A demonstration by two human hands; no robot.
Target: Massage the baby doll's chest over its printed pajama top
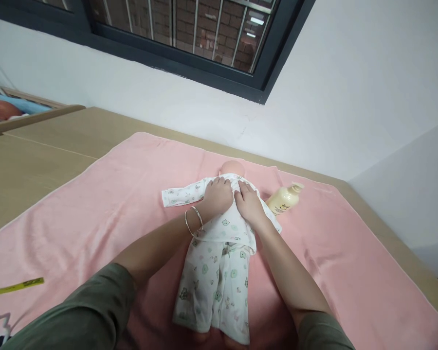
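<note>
Left hand (pixel 218 196) is laid on the top of the doll's shirt (pixel 226 224), knuckles up and fingertips near the neckline, and tbh I can't tell if it's pinching any cloth under there. Right hand (pixel 248 201) is right beside it on the same shirt, fingers loosely stretched out and thumb apart, resting on the cloth rather than gripping, as far as I can see. The doll (pixel 216 284) is stretched out on a pink blanket (pixel 131 194) spread over the tabletop (pixel 32 155), head (pixel 232 167) at the far end, and there's a pump bottle (pixel 283 198) just to the doll's right. My guess on handling: the body's fairly light, the bald head looks smooth and stiff, maybe a bit slippery on bare skin. The shirt and pants (pixel 233 277) look thin, soft and loose, so grabbing just cloth would probably let the doll slide around inside it. I'd take hold of the torso through the shirt, one hand on each side under the arms, and support the head if lifting. Doesn't look very fragile, but I wouldn't haul it by a sleeve (pixel 184 194).
</note>
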